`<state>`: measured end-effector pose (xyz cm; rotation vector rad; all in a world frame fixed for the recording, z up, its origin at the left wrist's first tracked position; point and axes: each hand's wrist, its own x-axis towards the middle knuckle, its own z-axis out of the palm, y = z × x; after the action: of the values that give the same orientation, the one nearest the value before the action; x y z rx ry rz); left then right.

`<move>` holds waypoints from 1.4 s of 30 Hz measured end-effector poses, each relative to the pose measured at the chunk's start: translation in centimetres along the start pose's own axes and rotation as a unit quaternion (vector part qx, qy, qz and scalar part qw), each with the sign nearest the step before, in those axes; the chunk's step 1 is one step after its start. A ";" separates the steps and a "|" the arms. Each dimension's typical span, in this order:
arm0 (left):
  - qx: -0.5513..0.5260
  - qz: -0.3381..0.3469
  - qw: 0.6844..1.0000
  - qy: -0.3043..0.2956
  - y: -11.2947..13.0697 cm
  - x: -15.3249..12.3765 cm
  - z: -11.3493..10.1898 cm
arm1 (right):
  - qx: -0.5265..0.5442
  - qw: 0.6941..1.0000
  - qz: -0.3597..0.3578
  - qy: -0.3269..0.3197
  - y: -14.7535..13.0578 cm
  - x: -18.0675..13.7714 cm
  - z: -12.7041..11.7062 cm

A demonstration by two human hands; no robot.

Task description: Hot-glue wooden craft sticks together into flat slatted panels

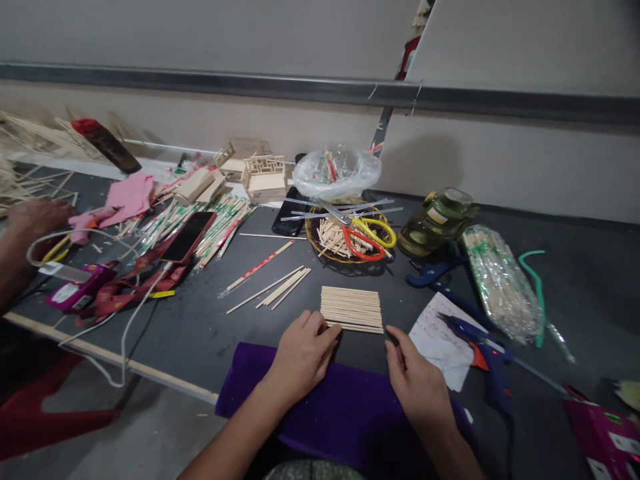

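Observation:
A flat row of short wooden sticks (350,303) lies side by side on the dark table in front of me. My left hand (306,350) is at the row's lower left corner, its fingers curled and thumb and forefinger closed on the end of the nearest stick. My right hand (417,370) rests by the lower right corner, forefinger and thumb apart, the fingertip close to the stick's other end. Whether it touches is unclear. Several loose sticks (285,290) lie left of the row. Under my forearms is a folded purple cloth (350,413).
Behind the row stands a basket (320,257) of stick pieces with scissors (367,240) on top. On the right are a bottle (437,223), bagged chopsticks (503,283), white paper (443,340) and a blue glue gun (487,350). At left, another person's hand (43,217) is near wrapped chopsticks (223,230) and a phone (189,237).

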<state>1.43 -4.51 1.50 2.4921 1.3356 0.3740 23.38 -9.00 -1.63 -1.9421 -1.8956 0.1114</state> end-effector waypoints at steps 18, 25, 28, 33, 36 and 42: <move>0.008 0.017 1.000 0.021 0.0 0.0 0.1 | 0.011 0.994 -0.111 -0.016 0.6 -0.5 0.8; 0.064 0.038 0.994 0.076 -0.2 -0.7 0.7 | -0.030 0.989 -0.141 -0.030 -0.5 -0.3 0.6; 0.080 0.030 0.991 0.100 -0.2 -1.0 1.1 | -0.057 0.981 -0.178 -0.053 -1.1 0.0 0.8; 0.081 0.023 0.991 0.100 -0.3 -0.7 1.2 | -0.071 0.977 -0.188 -0.067 -1.2 0.3 1.4; 0.079 0.022 0.992 0.099 -0.3 -0.6 1.1 | -0.067 0.977 -0.189 -0.072 -1.0 0.3 1.6; 0.071 0.018 0.993 0.097 -0.2 -0.5 1.0 | -0.057 0.979 -0.181 -0.072 -1.1 0.3 1.6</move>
<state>1.34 -4.95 0.47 2.6570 1.4391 0.5598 21.88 -8.34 -2.60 -1.6609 -2.3657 0.0348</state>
